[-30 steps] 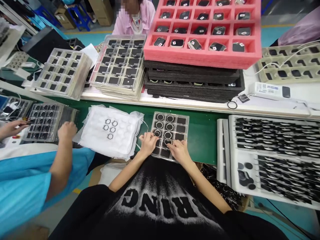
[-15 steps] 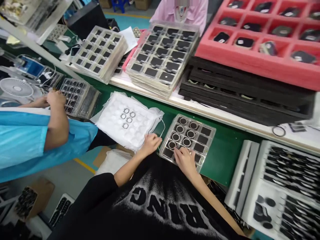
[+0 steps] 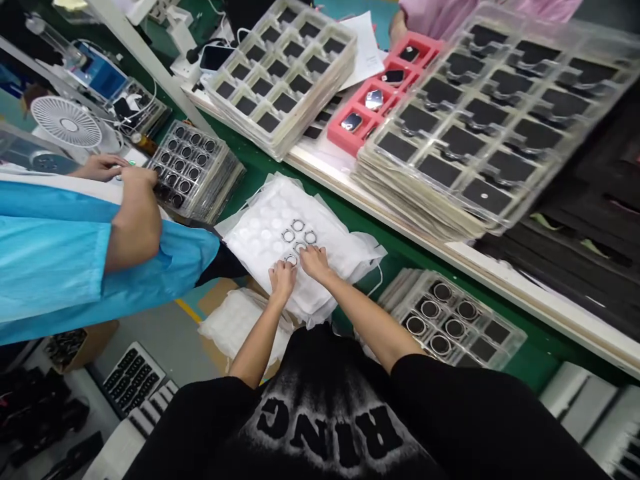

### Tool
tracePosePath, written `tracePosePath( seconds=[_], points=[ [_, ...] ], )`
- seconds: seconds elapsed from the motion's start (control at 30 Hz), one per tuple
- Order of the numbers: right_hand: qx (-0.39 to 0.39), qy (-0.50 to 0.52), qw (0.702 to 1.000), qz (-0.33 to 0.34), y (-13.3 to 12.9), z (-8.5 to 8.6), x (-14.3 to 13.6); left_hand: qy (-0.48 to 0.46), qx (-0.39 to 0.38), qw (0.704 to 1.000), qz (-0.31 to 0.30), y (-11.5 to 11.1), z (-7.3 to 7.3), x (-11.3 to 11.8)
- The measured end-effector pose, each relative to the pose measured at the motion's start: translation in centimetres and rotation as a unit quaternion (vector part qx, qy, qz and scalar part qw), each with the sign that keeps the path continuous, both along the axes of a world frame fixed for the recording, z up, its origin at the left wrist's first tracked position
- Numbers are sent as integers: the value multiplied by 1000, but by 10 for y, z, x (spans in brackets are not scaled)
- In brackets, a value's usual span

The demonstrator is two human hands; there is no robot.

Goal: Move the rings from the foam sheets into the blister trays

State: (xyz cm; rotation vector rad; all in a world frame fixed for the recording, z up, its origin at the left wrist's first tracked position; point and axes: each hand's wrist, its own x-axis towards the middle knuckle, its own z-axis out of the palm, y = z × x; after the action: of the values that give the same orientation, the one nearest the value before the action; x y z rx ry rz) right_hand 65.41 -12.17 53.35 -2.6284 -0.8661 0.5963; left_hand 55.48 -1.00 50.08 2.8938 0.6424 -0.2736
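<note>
On a white padded sheet with round pockets (image 3: pixel 250 230) lie several thin, dark-edged metal rings (image 3: pixel 298 225). My left hand (image 3: pixel 283 277) has its fingers curled at the edge of the lowest ring (image 3: pixel 291 259). Beside it, my right hand (image 3: pixel 315 261) pinches at a neighbouring ring (image 3: pixel 300 247) and partly covers it. Both rings still rest on the sheet. To the right, a clear plastic tray (image 3: pixel 515 340) holds more rings on dark square pads, and some of its compartments show only the pad. My right forearm passes beside this tray.
At left a co-worker in a blue top (image 3: pixel 55 260) handles parts beside a ring-filled tray stack (image 3: pixel 220 190). Tray stacks (image 3: pixel 280 143) (image 3: pixel 420 193) and a red foam tray (image 3: pixel 343 140) stand on the white shelf (image 3: pixel 400 223). A white fan (image 3: pixel 67 123) stands farther left.
My right hand has left the clear tray and moved left onto the white sheet. My left hand has come from the sheet's right edge to the rings. The view has shifted.
</note>
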Motion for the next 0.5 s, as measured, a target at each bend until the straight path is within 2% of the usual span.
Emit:
tracePosePath(
  seconds=[0.1,0.2,0.33,0.43,0.5],
  points=[
    [-5,22,1000,-17,18,-15,1,-27,-68,997,26,8,4,-2],
    [22,37,998,-41,18,-22,-2,-76,-96,991,45,24,14,12],
    [60,0,997,-48,7,-25,4,-113,-49,992,27,42,22,53],
    [57,-55,994,-70,3,-26,15,-79,-18,997,-13,47,20,82],
    [37,-65,993,-90,3,-28,24,-45,-3,998,-38,49,18,90]
  ],
)
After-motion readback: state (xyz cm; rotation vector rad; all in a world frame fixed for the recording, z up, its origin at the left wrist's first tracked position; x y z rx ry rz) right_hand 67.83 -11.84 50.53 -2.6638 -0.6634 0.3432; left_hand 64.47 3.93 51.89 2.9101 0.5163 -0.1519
